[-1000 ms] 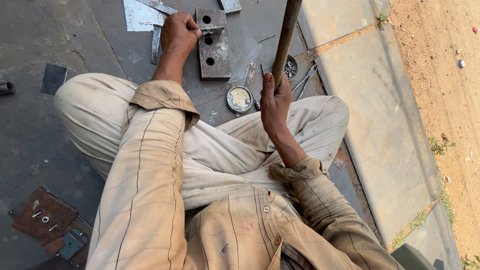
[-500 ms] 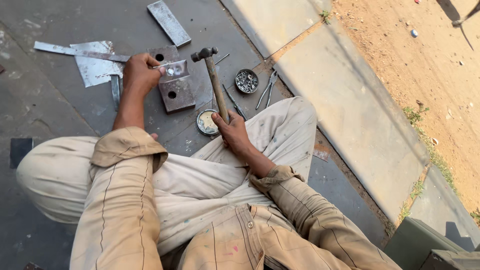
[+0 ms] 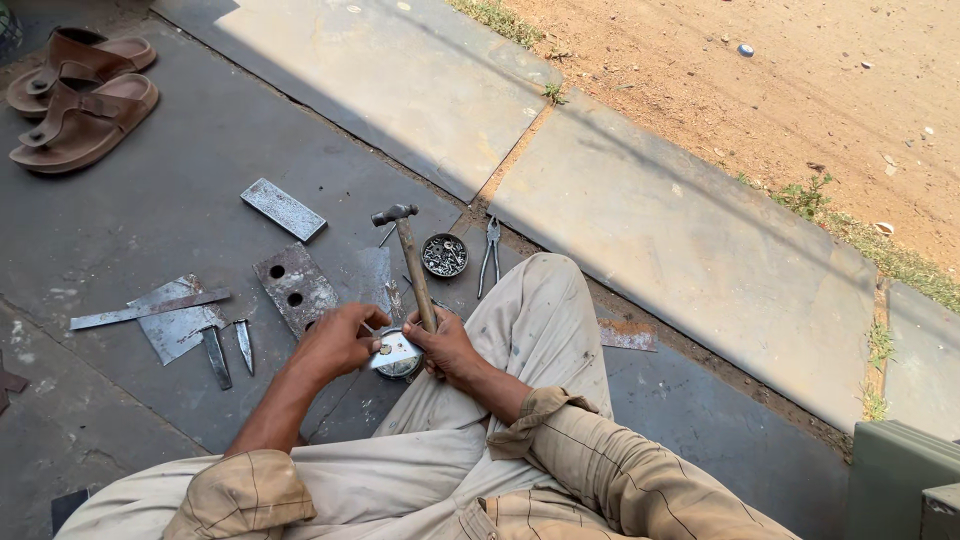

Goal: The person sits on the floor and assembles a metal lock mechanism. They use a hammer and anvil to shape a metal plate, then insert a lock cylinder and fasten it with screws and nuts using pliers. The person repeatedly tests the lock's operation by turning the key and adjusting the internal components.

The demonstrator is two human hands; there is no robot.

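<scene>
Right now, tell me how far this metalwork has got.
Looks done: the thick plate already has two holes, and cut strips lie beside it. In hand: the left hand pinches a small metal piece, while the right hand holds the hammer upright. What remains cannot be told.

Hammer [image 3: 412, 268] lowered from its raised position; now held low by right hand [image 3: 447, 347], head up. Left hand [image 3: 335, 342] drawn back off drilled steel plate [image 3: 294, 288], now pinching small metal piece [image 3: 395, 350] just beside right hand, over round tin [image 3: 402, 366]. View lifted and widened: brown sandals [image 3: 75, 95] now in frame, upper left.
</scene>
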